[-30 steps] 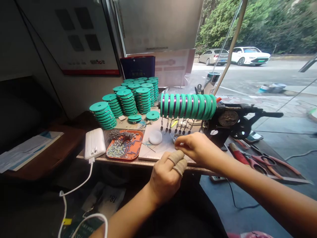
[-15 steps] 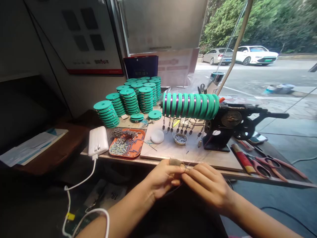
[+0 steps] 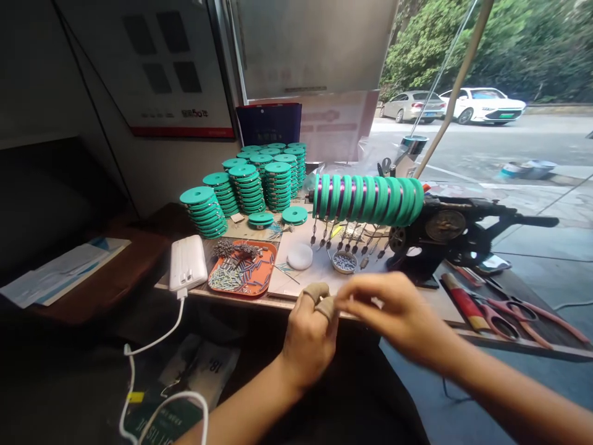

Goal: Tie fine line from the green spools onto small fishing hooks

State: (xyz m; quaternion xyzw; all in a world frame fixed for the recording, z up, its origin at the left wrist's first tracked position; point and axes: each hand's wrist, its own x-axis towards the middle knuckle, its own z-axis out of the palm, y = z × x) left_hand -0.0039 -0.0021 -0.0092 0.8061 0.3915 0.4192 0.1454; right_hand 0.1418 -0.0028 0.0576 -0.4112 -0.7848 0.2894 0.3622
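My left hand is held in front of the table edge with its fingers curled; two fingers wear tan cloth sleeves, and what they pinch is too small to make out. My right hand hovers just right of it, blurred, fingers drawn together near the left fingertips. Behind them a row of green spools with purple line sits on a black hand-crank winder, with small weights hanging below. A small dish of beads stands under the spools.
Stacks of green spools fill the back left. An orange tray of small tubes, a white round pad and a white power bank with cable lie on the table. Red-handled scissors lie at the right.
Both hands rose from below the table edge. The right hand lifted up and rightward away from the left fingertips, and the view shifted slightly left.
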